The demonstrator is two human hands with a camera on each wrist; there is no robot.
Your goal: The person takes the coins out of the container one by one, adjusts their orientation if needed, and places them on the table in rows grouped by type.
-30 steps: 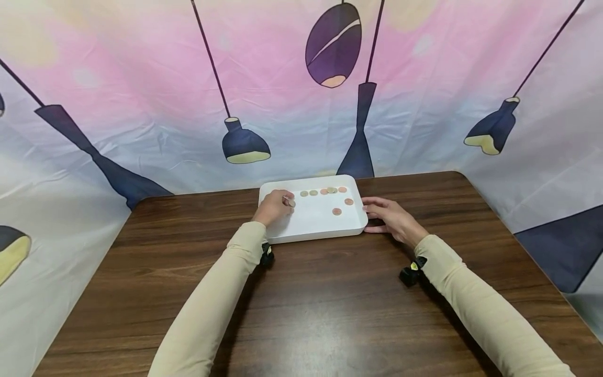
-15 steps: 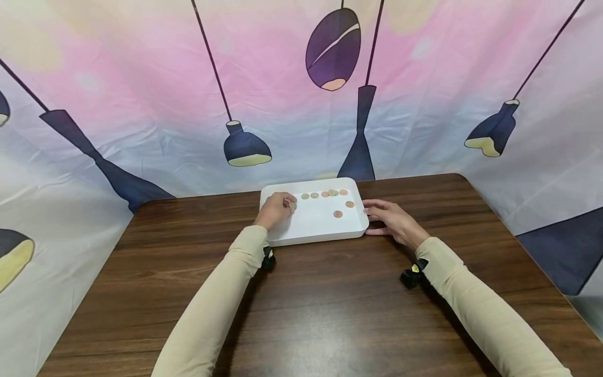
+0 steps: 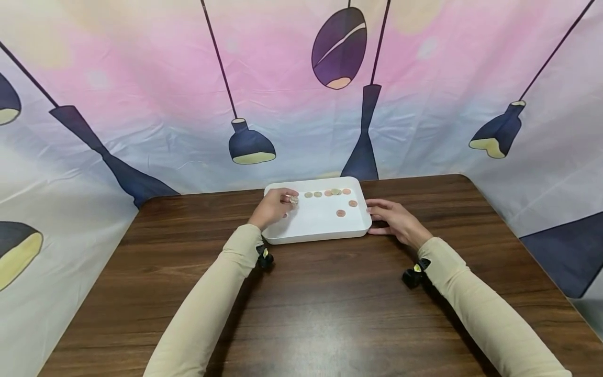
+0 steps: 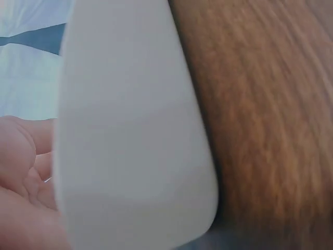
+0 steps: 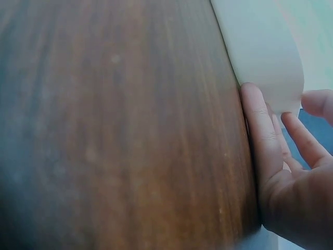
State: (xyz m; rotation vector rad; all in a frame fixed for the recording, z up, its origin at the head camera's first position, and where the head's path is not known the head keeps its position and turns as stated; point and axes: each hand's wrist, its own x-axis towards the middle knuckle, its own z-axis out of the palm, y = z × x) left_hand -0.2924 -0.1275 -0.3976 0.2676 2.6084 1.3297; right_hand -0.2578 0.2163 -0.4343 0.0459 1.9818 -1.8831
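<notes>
A white tray (image 3: pixel 311 230) lies near the far edge of the table, with coins inside it. My left hand (image 3: pixel 273 207) reaches over the tray's left end and pinches something small and silvery, like a coin (image 3: pixel 294 200), at its fingertips. A reddish spot, coin-like (image 3: pixel 285 215), shows just under that hand. In the left wrist view the tray's wall (image 4: pixel 130 130) hides most of the fingers. My right hand (image 3: pixel 395 220) touches the tray's right side, fingers extended. The right wrist view shows its fingers (image 5: pixel 260 125) against the tray's outer wall, the lowest along the table.
Along the tray's far side runs a row of pale and copper coins (image 3: pixel 317 194). Two copper coins lie nearer the right: one (image 3: pixel 353 203) by the wall, another (image 3: pixel 341 213) further forward. Behind the brown wooden table (image 3: pixel 320 303) hangs a printed cloth (image 3: pixel 292 104).
My left hand has drawn slightly left and up over the tray, uncovering a reddish spot beneath it. The right hand stays at the tray's side. The head view has shifted a little.
</notes>
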